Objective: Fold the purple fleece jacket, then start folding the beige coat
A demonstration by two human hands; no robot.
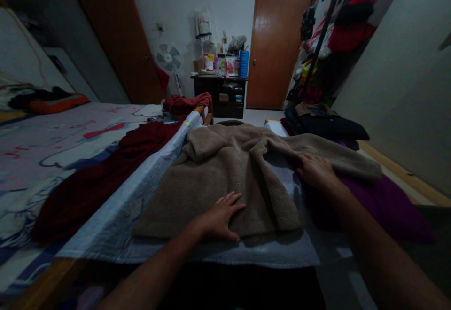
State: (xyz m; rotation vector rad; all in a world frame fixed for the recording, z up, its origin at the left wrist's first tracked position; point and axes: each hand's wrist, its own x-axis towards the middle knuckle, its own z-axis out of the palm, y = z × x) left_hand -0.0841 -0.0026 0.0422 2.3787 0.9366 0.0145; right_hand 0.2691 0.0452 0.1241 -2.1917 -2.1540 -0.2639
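Note:
A beige fleece coat [218, 169] lies spread on a light grey cloth [116, 220] over a bed edge. My left hand [221, 218] rests flat on the coat's lower part, fingers stretched out. My right hand [315, 171] lies palm down on the coat's right sleeve, fingers flat and pointing left, with nothing held.
A dark red garment [105, 174] lies to the left on a patterned bedsheet [42, 145]. A purple cloth [384, 202] and a dark clothes pile [327, 124] sit at the right. Farther back are a dark cabinet [225, 96], a fan [169, 58], a brown door [278, 37] and hanging clothes [338, 23].

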